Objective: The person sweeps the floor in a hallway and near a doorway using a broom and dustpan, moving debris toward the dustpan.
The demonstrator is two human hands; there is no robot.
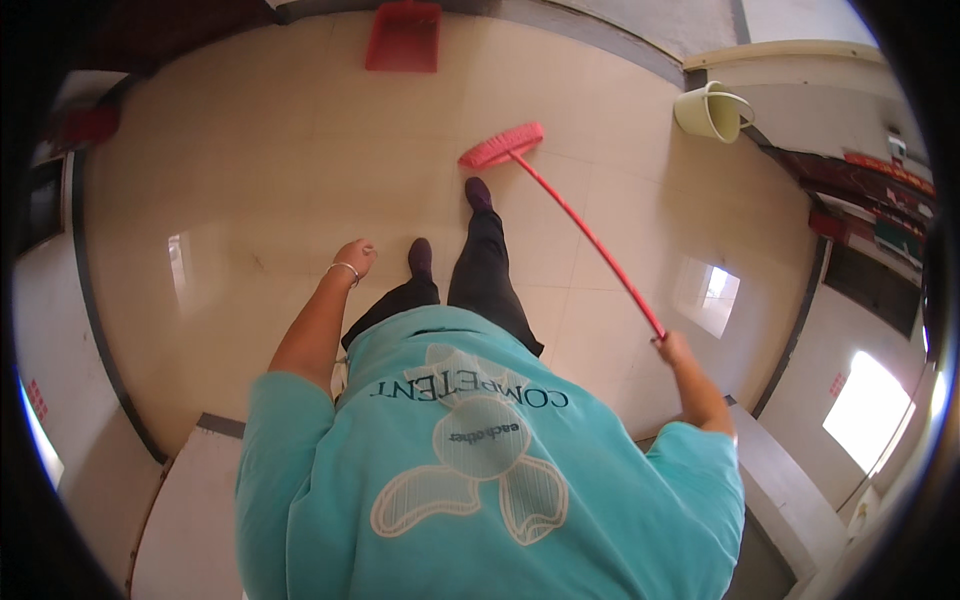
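Observation:
My right hand (673,349) is closed around the upper end of the red handle of a push broom (501,146). The broom's pink bristled head lies on the tiled floor (390,180), just beyond my forward foot, and the handle slants from it down to the right. My left hand (360,256), with a bracelet at the wrist, hangs over the floor on the left, beside my other foot. Its fingers are curled, and a small pale thing shows at them; I cannot tell what it is or whether it is held.
A red dustpan (403,37) lies on the floor near the far wall. At the upper right a pale green bucket (707,112) with a handle stands by the wall corner. Dark skirting edges the walls on both sides, and low white wall sections flank me.

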